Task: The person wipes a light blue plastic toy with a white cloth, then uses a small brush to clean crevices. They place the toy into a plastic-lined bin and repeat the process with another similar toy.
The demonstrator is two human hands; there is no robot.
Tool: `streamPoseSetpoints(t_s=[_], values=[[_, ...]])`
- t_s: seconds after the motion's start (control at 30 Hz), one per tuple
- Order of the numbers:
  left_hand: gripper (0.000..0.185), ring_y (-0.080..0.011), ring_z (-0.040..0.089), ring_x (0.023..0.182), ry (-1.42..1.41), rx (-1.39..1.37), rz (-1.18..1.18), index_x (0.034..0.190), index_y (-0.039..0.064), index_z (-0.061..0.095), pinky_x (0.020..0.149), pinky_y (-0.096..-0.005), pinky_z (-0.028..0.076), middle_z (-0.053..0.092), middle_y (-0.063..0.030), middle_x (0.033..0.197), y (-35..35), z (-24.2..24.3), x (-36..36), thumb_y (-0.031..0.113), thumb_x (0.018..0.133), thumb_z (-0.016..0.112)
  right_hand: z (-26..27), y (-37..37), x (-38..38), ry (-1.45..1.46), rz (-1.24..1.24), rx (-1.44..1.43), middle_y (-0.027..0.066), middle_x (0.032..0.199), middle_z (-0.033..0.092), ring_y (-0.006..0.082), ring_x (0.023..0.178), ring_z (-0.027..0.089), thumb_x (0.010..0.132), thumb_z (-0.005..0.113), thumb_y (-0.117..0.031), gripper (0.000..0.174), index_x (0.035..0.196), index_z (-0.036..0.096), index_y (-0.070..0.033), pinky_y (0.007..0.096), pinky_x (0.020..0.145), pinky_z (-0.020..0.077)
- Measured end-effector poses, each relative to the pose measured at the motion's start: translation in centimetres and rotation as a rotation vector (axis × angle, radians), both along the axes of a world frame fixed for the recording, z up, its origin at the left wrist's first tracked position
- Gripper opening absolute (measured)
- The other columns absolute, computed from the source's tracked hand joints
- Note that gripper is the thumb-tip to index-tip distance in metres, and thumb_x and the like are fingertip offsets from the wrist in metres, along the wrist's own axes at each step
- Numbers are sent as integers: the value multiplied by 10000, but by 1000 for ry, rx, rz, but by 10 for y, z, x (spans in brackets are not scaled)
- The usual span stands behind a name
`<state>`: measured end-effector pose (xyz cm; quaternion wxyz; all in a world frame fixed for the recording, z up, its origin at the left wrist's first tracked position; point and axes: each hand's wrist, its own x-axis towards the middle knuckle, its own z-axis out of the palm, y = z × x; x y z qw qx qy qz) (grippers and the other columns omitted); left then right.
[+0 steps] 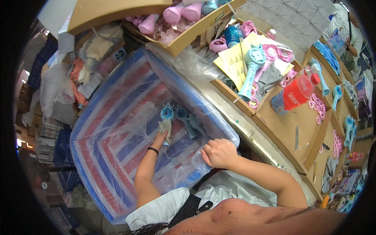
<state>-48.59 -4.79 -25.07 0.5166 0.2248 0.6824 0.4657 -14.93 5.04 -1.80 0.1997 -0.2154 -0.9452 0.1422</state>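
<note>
My left hand reaches down into a large striped woven bag lined with clear plastic. Pale fabric, a glove or a cloth, covers its fingers, which are around the handle of a light-blue toy wand with a crowned, jewelled head. Beside it, a second blue wand lies in the bag, with another partly veiled by plastic. My right hand is closed on the bag's near right rim, bunching the plastic liner there.
A cardboard box of pink toy parts stands beyond the bag. Along the right, a bench holds cardboard trays with pink rings, a red-drink bottle and more wands. Blue crates stand left. Another person is at far right.
</note>
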Motion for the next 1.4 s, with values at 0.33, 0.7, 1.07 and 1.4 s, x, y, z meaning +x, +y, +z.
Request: streamPoseSetpoints(t_s=[0.33,0.7,1.07,1.4], values=[[373,-174,538,1103,166,490,-143,1317,-5,449,924,-312,444,562,-96,1233,-70,271,154,199,1011,383,9,-22,15,407,157,-633,112,931,627,283,871,616,900,569,-391,365,1030,620,-54,361,768,490],[281,-417,552,905,1042,718,-741,1072,-21,553,791,-435,452,588,-213,965,-38,273,352,135,844,598,6,-87,176,1012,-370,-1281,47,1031,633,113,920,578,821,735,-212,394,1124,573,-19,274,826,477],[310,-167,560,990,-281,443,-634,1196,-1,537,863,-292,448,596,-68,1090,-17,280,421,174,941,561,65,-41,324,1081,-568,-1475,97,874,605,153,657,608,825,718,-193,377,1070,507,0,286,563,527],[372,-317,609,777,1158,727,-1382,1094,90,557,714,-406,471,597,-108,822,-31,251,399,56,724,576,50,52,369,572,-787,-893,184,1279,434,284,1169,500,747,700,-101,769,1393,296,8,361,933,464]])
